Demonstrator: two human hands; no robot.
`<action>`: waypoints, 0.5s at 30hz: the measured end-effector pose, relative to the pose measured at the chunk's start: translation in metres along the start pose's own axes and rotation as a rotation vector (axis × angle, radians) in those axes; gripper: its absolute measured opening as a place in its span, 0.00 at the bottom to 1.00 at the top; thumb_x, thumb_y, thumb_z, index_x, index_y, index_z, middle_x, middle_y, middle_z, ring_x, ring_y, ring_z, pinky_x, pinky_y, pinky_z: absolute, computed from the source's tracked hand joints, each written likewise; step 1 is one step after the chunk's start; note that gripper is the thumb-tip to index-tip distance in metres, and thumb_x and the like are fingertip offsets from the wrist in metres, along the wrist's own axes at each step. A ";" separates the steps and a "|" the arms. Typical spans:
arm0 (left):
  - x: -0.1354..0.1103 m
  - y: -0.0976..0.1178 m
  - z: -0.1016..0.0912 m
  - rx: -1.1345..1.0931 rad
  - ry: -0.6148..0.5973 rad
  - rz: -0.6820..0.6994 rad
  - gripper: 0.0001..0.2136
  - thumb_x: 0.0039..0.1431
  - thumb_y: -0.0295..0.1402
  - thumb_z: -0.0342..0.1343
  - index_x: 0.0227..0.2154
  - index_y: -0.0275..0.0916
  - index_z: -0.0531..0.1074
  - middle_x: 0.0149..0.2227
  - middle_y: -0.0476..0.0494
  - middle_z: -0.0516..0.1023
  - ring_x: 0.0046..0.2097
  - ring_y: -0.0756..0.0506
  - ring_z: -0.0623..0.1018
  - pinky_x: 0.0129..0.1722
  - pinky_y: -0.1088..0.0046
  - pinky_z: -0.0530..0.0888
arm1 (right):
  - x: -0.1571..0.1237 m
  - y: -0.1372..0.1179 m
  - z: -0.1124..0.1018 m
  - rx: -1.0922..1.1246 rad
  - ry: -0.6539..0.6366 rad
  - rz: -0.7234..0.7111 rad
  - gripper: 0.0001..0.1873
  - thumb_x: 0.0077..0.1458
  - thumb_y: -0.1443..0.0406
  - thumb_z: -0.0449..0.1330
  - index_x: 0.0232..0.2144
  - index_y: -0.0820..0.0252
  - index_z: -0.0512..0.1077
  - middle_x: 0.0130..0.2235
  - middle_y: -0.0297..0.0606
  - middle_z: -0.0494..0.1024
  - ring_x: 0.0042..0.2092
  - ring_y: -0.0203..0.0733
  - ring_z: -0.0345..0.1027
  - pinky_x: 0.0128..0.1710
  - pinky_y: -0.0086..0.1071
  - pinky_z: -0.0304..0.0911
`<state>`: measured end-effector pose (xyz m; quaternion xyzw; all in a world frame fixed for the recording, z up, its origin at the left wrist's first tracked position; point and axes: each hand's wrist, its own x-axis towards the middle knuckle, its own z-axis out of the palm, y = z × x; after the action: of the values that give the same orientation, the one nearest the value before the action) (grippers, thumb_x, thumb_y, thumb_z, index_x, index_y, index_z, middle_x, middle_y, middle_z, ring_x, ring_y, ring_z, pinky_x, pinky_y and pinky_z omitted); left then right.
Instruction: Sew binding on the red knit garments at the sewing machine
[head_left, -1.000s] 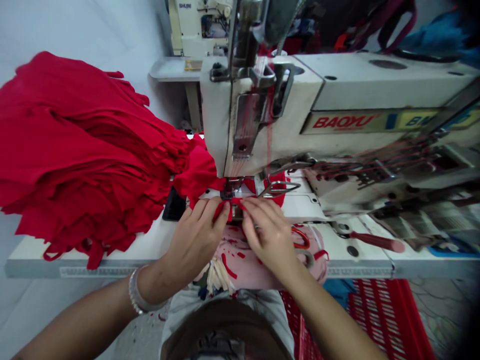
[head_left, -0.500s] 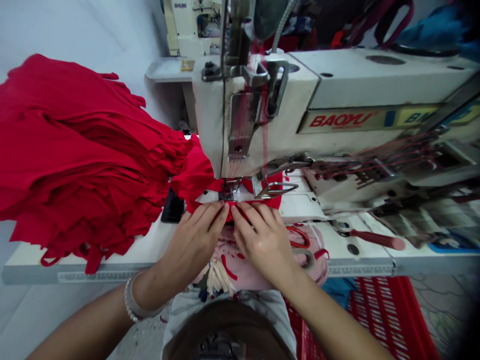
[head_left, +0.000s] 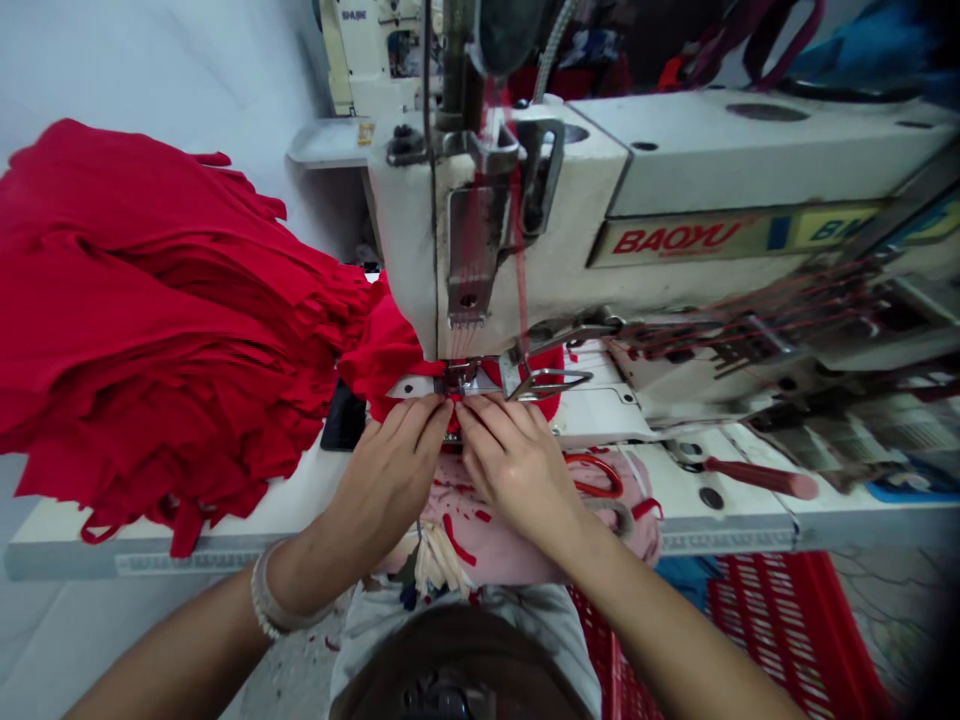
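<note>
Nearest the person, a pink cloth [head_left: 525, 562] strewn with red scraps [head_left: 459, 541] lay over the table's edge [head_left: 724, 537]. Beyond it the left hand [head_left: 394, 462] and right hand [head_left: 525, 465] nearly met, fingers close together on the red fabric [head_left: 390, 347]; with both thumbs hidden, one could not tell whether they pinched it. The fabric lay beneath and just ahead of the fingertips, stretching left to right by the presser foot [head_left: 459, 378], neither hand clearly nearer. Behind rose the sewing machine [head_left: 675, 170]; farther off stood a second machine [head_left: 365, 50].
</note>
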<state>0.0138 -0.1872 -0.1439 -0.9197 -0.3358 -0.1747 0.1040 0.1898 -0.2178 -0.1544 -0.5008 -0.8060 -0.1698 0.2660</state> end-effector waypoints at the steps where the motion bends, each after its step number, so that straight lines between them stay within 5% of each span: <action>1: 0.001 0.000 0.000 -0.009 -0.017 -0.011 0.18 0.65 0.21 0.43 0.56 0.27 0.65 0.55 0.31 0.70 0.52 0.38 0.71 0.46 0.61 0.74 | 0.002 0.001 0.001 -0.001 -0.003 0.005 0.16 0.62 0.70 0.53 0.48 0.73 0.74 0.48 0.48 0.78 0.48 0.49 0.65 0.45 0.42 0.63; 15: 0.008 -0.007 0.005 -0.060 0.038 0.019 0.14 0.63 0.21 0.49 0.49 0.28 0.71 0.50 0.34 0.75 0.50 0.39 0.75 0.50 0.61 0.77 | 0.005 0.012 0.009 0.249 0.001 0.106 0.14 0.63 0.70 0.52 0.45 0.66 0.76 0.46 0.45 0.79 0.46 0.45 0.71 0.46 0.40 0.65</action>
<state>0.0161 -0.1763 -0.1447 -0.9222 -0.3195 -0.2011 0.0843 0.1960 -0.2041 -0.1583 -0.5060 -0.7930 -0.0545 0.3349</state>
